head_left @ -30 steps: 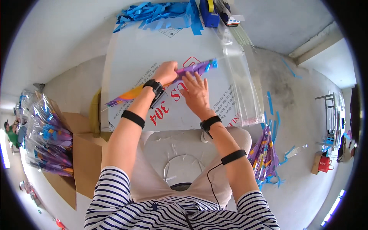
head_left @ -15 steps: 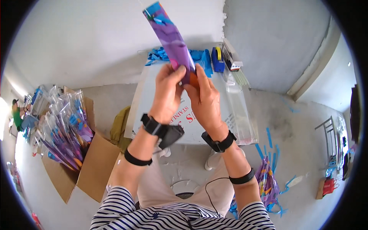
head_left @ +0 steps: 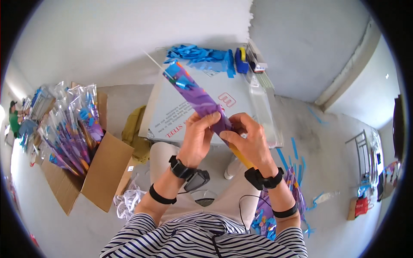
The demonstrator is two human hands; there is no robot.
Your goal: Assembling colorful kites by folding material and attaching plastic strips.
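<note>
A long, narrow purple folded sheet, printed with blue and orange, slants across the front of the table between my hands. A thin pale rod sticks out of its upper left end. My left hand pinches the sheet around its middle, thumb on top. Lower down, my right hand grips it between thumb and fingers. Past that grip, the yellow lower end runs toward my right wrist.
Blue strips lie at the back of the table, near a blue tape dispenser. At left, a cardboard box holds several purple items in clear sleeves. More purple sheets and blue strips lie on the floor at right.
Both hands have come down and nearer to me with the folded sheet. It now tilts further left, and my right hand has slid lower along it, showing the yellow end.
</note>
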